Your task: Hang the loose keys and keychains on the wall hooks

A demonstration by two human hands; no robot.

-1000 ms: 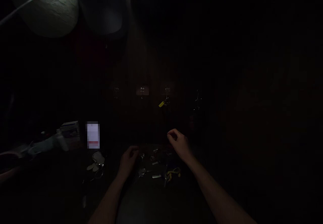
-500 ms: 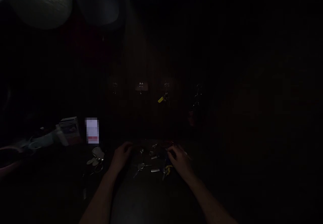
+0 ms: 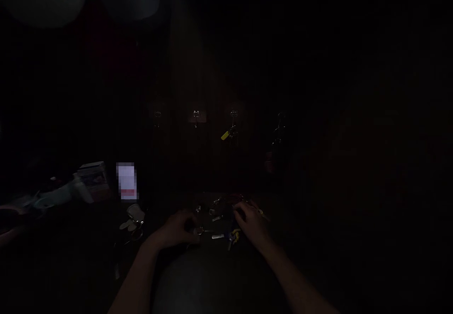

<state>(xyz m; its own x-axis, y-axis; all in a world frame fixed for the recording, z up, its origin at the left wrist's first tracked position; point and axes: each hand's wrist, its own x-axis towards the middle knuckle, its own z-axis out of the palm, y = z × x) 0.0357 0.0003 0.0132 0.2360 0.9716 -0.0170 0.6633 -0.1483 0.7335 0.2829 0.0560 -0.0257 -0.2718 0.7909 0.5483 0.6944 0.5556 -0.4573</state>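
The scene is very dark. My left hand (image 3: 179,229) curves over a small bunch of keys (image 3: 200,231), its thumb and fingers apart on either side of the ring; whether they touch the keys is hard to see. To the right, my right hand (image 3: 250,220) rests on the table with thumb and forefinger closed at a dark item I cannot make out. Below those fingertips lies another bunch of keys (image 3: 231,239) with blue and yellow parts. More small metal keys (image 3: 216,218) lie between the hands.
A lit phone-like screen (image 3: 126,181), blurred out, stands at the left beside a box (image 3: 94,181). Keys with a pale tag (image 3: 134,214) lie before it. Metal hooks (image 3: 196,114) line the back; a yellow-tagged key bunch (image 3: 225,135) hangs from one, dark items (image 3: 278,139) from another.
My left hand has moved right and toward me, from beside the keys to over them. My right hand stays in nearly the same place. The view has shifted slightly.
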